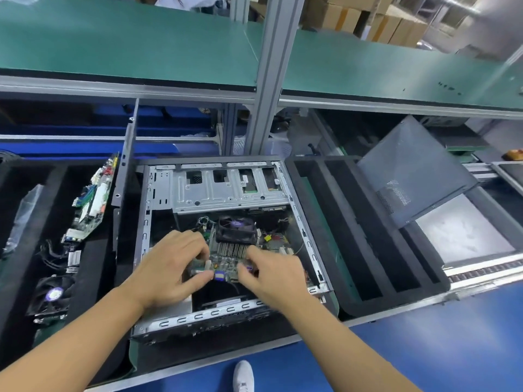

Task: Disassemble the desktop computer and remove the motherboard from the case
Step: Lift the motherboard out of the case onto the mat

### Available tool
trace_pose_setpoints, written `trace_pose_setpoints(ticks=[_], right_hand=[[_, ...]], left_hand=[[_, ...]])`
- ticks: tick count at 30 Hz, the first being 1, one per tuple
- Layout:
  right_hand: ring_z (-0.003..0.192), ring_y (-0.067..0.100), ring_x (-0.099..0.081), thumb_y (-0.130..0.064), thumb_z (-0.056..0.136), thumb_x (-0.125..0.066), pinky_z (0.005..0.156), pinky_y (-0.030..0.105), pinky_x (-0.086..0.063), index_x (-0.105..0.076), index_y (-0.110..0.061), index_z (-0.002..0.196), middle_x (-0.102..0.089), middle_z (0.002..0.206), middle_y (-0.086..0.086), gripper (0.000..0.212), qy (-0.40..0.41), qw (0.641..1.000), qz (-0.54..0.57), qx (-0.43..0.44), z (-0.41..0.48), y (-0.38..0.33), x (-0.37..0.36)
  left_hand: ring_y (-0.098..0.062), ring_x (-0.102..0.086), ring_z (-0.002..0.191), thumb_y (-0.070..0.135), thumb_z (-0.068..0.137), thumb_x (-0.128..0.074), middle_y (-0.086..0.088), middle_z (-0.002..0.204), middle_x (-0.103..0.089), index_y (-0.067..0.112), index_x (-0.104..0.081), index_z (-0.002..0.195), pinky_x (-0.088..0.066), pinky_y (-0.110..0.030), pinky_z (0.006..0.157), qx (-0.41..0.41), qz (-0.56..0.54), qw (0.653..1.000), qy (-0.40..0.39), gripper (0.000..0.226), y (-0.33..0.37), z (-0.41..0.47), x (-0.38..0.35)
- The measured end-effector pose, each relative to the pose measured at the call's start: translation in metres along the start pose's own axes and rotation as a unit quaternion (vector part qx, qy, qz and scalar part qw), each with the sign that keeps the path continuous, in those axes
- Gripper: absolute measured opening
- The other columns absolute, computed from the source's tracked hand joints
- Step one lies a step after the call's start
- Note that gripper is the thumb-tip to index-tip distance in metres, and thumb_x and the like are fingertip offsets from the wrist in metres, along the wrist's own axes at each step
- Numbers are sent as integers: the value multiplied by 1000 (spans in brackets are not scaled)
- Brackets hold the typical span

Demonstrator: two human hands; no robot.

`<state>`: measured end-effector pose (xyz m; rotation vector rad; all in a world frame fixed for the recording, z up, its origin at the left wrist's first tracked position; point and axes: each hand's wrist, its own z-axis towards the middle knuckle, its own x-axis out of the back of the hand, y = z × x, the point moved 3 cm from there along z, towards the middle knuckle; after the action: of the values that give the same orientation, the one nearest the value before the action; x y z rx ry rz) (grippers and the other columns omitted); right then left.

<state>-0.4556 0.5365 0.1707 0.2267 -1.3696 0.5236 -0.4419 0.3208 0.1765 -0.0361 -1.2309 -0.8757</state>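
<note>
Pinching the motherboard (226, 261) by its near edge with curled left hand (172, 267) and right hand (273, 277); held it dead ahead, equally near both, inside the case (215, 311).

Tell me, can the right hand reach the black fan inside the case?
Probably yes. The case lies open on top, the fan sits just beyond the right hand, and nothing covers it, though that hand grips the motherboard.
</note>
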Motion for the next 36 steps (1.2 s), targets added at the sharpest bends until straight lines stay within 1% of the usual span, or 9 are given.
trace_pose_setpoints(ticks=[4,7,10,14,21,24,29,32,36], right_hand=[[44,14,-50,-54,87,-47,43,19,-3,-49,-26,79,-52,56,-7,29,16,999,-19,-32,-14,-7,0],[46,16,-53,-53,85,-48,43,21,-7,-55,-24,79,-55,57,-5,30,24,999,12,-33,-10,-3,1],[45,18,-56,-53,81,-46,43,21,-18,-62,-24,72,-56,54,-3,35,16,1000,13,0,-3,3,1],[44,20,-54,-55,82,-42,45,23,-19,-58,-25,67,-56,52,-3,37,10,998,34,42,10,9,2],[43,18,-50,-54,82,-44,43,22,-22,-55,-24,64,-54,52,-4,37,21,999,44,11,9,4,2],[41,19,-51,-50,79,-54,43,21,-21,-58,-23,61,-51,49,-3,33,34,999,25,-27,7,0,4],[46,22,-56,-47,79,-60,38,24,-31,-66,-23,67,-58,52,-2,28,74,994,23,-74,-6,-6,5],[54,22,-58,-47,84,-61,40,33,-39,-67,-24,73,-61,62,-2,27,83,993,52,-73,-12,-8,5],[64,20,-59,-48,89,-59,46,33,-42,-69,-20,83,-60,73,-3,30,60,994,79,-37,-17,-3,5]], left_hand=[[-8,-51,70,29,93,-51,13,79,-59,22,-60,88,-45,-27,69,-16,-8,997,72,13,29,55,6],[-8,-55,75,34,92,-49,15,80,-61,27,-61,89,-48,-29,73,-28,22,998,-45,14,46,107,-11],[-8,-58,94,43,92,-49,15,97,-65,33,-67,99,-44,-36,90,-16,96,974,-205,22,42,134,-36],[-4,-56,88,40,95,-54,18,92,-61,32,-68,92,-46,-36,87,22,-10,983,-183,17,21,137,-28],[4,-55,93,41,92,-60,23,99,-59,42,-67,91,-46,-28,86,84,-102,956,-263,7,-1,111,-26],[-1,-48,100,53,93,-53,23,103,-54,42,-69,97,-38,-36,96,52,-9,963,-265,20,11,127,-41],[-11,-55,94,73,83,-54,15,92,-69,34,-73,101,-34,-39,88,41,91,911,-399,46,50,167,-94],[-18,-62,84,52,79,-75,9,88,-69,28,-66,88,-47,-35,78,69,-23,897,-437,28,53,173,-112],[-10,-54,66,33,81,-77,11,72,-63,27,-60,72,-46,-28,66,70,-65,897,-432,21,41,173,-104]])
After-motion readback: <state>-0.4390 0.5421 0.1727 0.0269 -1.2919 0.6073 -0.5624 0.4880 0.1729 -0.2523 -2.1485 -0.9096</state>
